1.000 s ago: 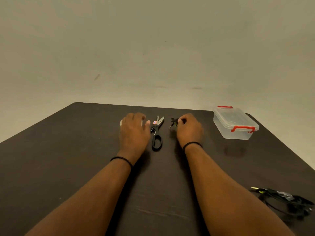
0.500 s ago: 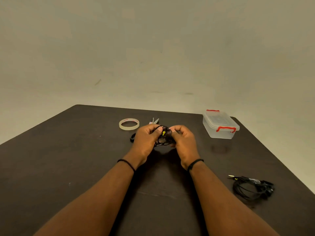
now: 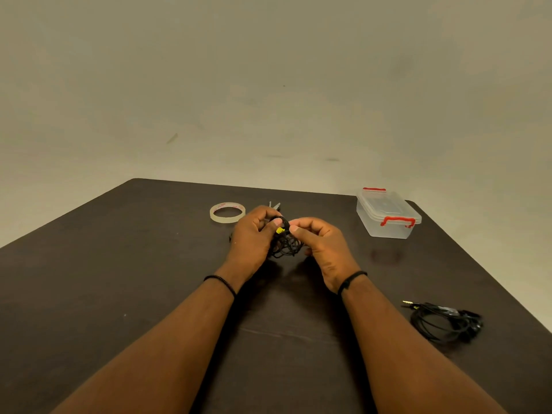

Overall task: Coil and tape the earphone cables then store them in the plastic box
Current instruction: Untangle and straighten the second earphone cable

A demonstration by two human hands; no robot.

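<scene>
Both the left hand (image 3: pixel 254 237) and right hand (image 3: pixel 321 245) pinch a tangled black earphone cable bundle with a yellow tag (image 3: pixel 283 242) above the dark brown table (image 3: pixel 119 279), the lidded clear plastic box with red clips (image 3: pixel 388 216) standing well off to the right.

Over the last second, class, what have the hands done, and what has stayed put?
Both hands left the table, the left hand off the tape, and met above it, gripping a black cable bundle between them. The scissors, box and second cable lie as before.
</scene>
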